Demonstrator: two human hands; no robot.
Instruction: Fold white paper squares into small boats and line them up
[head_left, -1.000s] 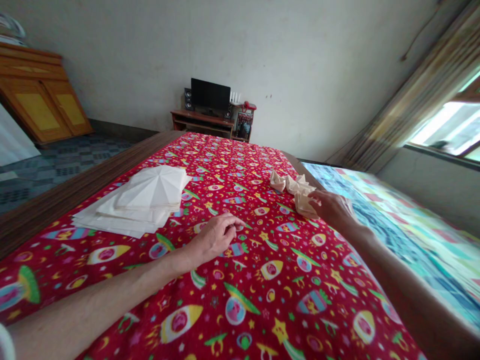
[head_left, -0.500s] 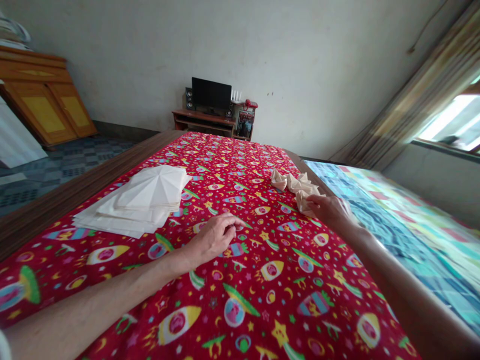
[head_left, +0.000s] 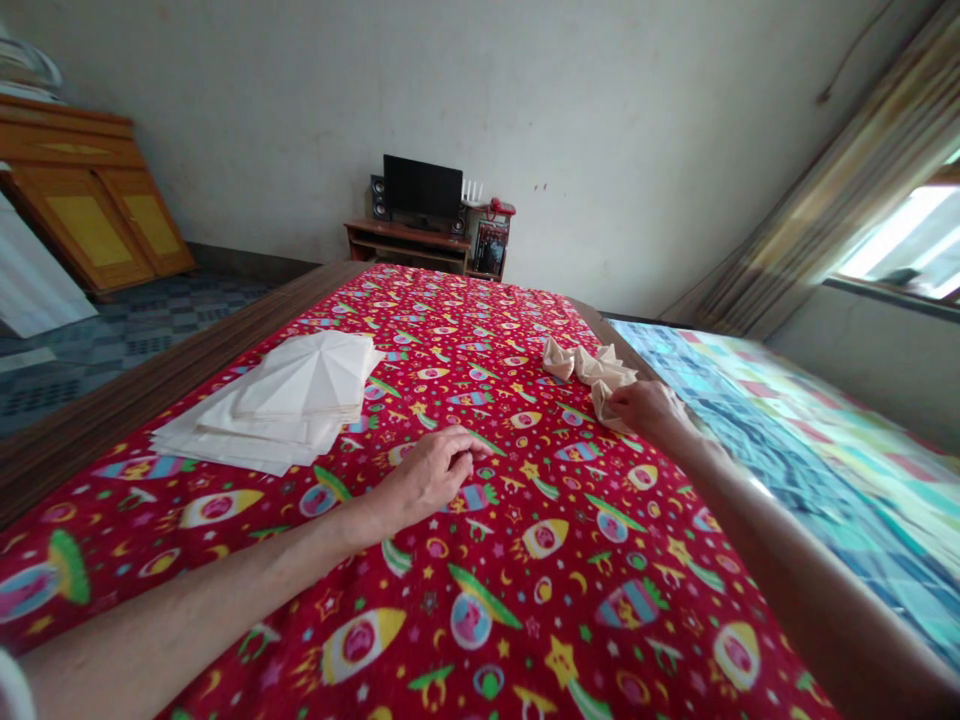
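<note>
My right hand (head_left: 654,410) is closed on a cream folded paper piece (head_left: 604,402) at the right of the red cloth, its fingers pinching the right side and hiding part of it. Just beyond stand more folded paper pieces, one pointed piece (head_left: 557,358) at the left and a cluster with several peaks (head_left: 600,366) touching close by. My left hand (head_left: 439,468) rests on the cloth near the middle, fingers curled together and nothing seen in them. To its left lies a stack of creased white paper sheets (head_left: 304,385), fanned unevenly, with radiating folds on the top one.
The red cloth (head_left: 480,330) with rocket prints covers a table with brown edges (head_left: 187,365). Along the right side is a bed with a blue checked cover (head_left: 720,420). A monitor (head_left: 423,187) stands on a desk by the far wall; a wooden cabinet (head_left: 97,200) is at left.
My right hand has shifted slightly left, still at the same folded paper piece. My left hand and the paper stack stay in place.
</note>
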